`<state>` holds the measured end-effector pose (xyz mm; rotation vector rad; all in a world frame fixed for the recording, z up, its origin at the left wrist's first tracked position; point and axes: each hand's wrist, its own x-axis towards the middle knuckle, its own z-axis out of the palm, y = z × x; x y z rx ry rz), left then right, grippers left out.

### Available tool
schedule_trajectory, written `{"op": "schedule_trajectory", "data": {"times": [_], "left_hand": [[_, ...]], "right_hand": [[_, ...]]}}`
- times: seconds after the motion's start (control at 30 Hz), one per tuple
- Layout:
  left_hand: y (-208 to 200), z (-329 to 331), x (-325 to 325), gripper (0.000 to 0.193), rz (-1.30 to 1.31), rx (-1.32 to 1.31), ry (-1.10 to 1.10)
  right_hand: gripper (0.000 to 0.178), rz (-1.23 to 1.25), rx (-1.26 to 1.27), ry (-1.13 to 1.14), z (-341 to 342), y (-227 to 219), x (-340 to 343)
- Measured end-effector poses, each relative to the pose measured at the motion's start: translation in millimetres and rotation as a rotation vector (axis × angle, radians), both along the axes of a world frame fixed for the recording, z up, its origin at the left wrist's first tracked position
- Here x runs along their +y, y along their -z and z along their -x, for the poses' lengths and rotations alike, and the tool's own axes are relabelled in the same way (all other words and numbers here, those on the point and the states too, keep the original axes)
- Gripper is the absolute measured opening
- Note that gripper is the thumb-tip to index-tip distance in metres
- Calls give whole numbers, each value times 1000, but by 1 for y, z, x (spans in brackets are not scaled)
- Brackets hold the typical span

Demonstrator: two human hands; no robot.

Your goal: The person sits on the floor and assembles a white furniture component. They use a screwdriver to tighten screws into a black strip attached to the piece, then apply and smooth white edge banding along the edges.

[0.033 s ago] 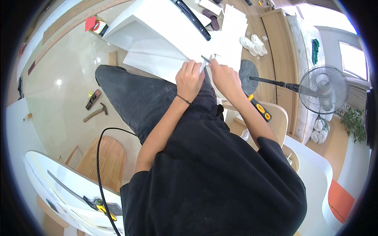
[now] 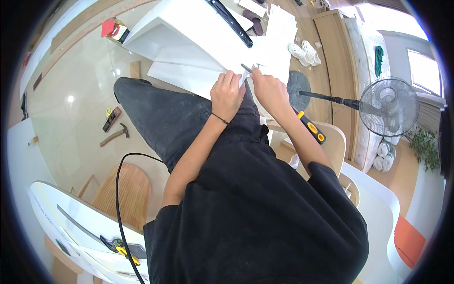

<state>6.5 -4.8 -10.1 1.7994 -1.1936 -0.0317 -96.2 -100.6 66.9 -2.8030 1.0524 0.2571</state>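
Observation:
My left hand [image 2: 227, 96] is closed, fingers bent, on a thin white piece [image 2: 244, 77] at the corner of a large white box-like cabinet part [image 2: 182, 52]. Close beside it, my right hand [image 2: 270, 94] is closed around a slim, dark tool [image 2: 246, 68]. Its flat tip points up and left past the fingers, against the white piece. The rest of this tool is hidden in my hand, so its kind is unclear. A black drawer slide [image 2: 231, 22] lies on top of the cabinet part.
A yellow-and-black handle [image 2: 312, 128] shows beside my right forearm, near a pale chair [image 2: 333, 142]. To the left lie a hammer [image 2: 115, 135] and a hand plane [image 2: 112, 120]. A fan [image 2: 388, 107] stands at right; white clogs [image 2: 304, 53] lie beyond. A black cable [image 2: 119, 199] runs at lower left.
The dark tool's tip has shifted very slightly up and left with my right hand. My left hand stays in place.

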Motion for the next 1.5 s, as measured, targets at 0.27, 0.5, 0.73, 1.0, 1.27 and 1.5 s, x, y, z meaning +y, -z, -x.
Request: {"op": "schedule_trajectory", "data": {"times": [0.27, 0.5, 0.73, 1.0, 1.27, 1.5], "left_hand": [[2, -3, -5, 29, -23, 0, -12], [4, -2, -5, 30, -18, 32, -38], [3, -2, -4, 35, -43, 107, -85], [6, 0, -4, 38, -52, 138, -123], [8, 0, -5, 34, -65, 141, -137], [7, 0, -3, 24, -23, 99, -90]], "right_hand": [[23, 4, -76, 34, 1, 2, 1], [22, 20, 7, 10, 1, 4, -3], [22, 36, 61, -33, -3, -4, -3], [22, 24, 67, -35, -3, -6, 2], [21, 20, 143, -31, -2, -8, 5], [24, -27, 144, -25, -10, -9, 2]]}}
